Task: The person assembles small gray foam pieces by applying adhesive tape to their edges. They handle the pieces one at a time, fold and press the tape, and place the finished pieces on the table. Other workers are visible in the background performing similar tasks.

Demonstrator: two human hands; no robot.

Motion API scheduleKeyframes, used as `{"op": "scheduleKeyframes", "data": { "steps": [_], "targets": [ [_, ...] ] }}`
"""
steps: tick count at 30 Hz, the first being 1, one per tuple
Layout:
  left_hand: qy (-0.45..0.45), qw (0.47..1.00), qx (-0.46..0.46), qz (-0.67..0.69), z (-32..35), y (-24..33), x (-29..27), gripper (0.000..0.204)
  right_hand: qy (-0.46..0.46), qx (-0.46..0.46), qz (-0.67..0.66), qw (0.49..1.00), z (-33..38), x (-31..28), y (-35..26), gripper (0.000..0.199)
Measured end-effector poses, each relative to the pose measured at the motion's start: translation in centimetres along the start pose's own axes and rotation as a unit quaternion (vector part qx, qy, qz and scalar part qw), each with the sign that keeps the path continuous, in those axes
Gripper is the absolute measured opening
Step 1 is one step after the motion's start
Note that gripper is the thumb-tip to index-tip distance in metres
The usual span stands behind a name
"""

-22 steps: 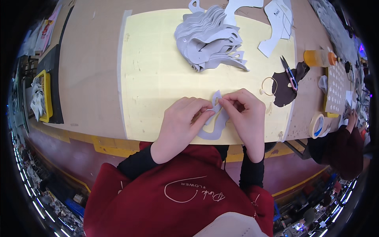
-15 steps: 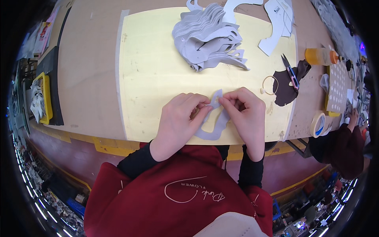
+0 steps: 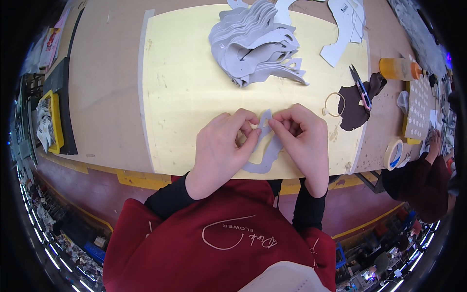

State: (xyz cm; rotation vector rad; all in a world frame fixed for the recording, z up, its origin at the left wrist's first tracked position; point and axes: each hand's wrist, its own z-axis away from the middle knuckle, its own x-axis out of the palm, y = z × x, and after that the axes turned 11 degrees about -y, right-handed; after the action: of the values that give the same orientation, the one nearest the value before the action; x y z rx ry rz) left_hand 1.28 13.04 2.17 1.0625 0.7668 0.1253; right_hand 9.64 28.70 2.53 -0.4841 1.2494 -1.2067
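Note:
A curved, thin grey cut piece (image 3: 262,165) with a narrow, pointed upper end lies on the yellow sheet in front of me. My right hand (image 3: 300,131) pinches its upper end between thumb and forefinger. On the piece's left edge, the thumb of my left hand (image 3: 224,141) touches or nearly touches it. That hand's forefinger is bent and parted from the thumb, with a small gap between the tips. Beyond both hands sits a loose stack of similar grey pieces (image 3: 248,48), their edges wavy and fanned.
Right of my hands are a ring-shaped band (image 3: 335,103), thread snips (image 3: 361,87) on a dark scrap (image 3: 351,117), a bottle of amber liquid (image 3: 396,69) and a tape roll (image 3: 393,155). White patterns (image 3: 338,41) lie far right; a yellow basket (image 3: 57,124) stands left. A co-worker's arm (image 3: 432,148) shows at right.
My left thumb and forefinger have parted from their pinch on the grey piece. My right hand keeps its hold, hardly moved. The view has shifted slightly.

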Motion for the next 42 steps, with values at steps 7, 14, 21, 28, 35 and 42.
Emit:
{"op": "scheduleKeyframes", "data": {
  "steps": [7,14,21,28,35,42],
  "targets": [
    [-0.004,1.0,0.003,0.006,-0.5,0.0,-0.1,0.026,-0.001,0.002,0.005,1.0,-0.1,0.0,0.0,0.009],
    [-0.007,1.0,0.004,0.019,-0.6,-0.3,0.1,0.029,0.0,0.002,-0.018,1.0,-0.1,0.0,0.2,0.008],
    [0.002,1.0,0.002,-0.001,-0.8,-0.3,0.2,0.03,-0.002,0.01,-0.023,1.0,-0.1,0.1,0.2,0.009],
    [-0.021,0.999,-0.043,-0.015,-0.9,0.3,-0.1,0.028,0.0,0.023,-0.023,0.999,-0.1,0.1,0.2,0.01],
    [-0.037,0.996,-0.074,-0.023,-1.0,0.8,-0.1,0.027,0.001,0.034,-0.031,0.999,-0.1,0.0,0.2,0.01],
    [-0.025,0.999,-0.04,0.018,-1.1,0.3,-0.4,0.027,0.0,0.013,-0.045,0.999,0.0,0.2,0.4,0.008]
  ]
}}
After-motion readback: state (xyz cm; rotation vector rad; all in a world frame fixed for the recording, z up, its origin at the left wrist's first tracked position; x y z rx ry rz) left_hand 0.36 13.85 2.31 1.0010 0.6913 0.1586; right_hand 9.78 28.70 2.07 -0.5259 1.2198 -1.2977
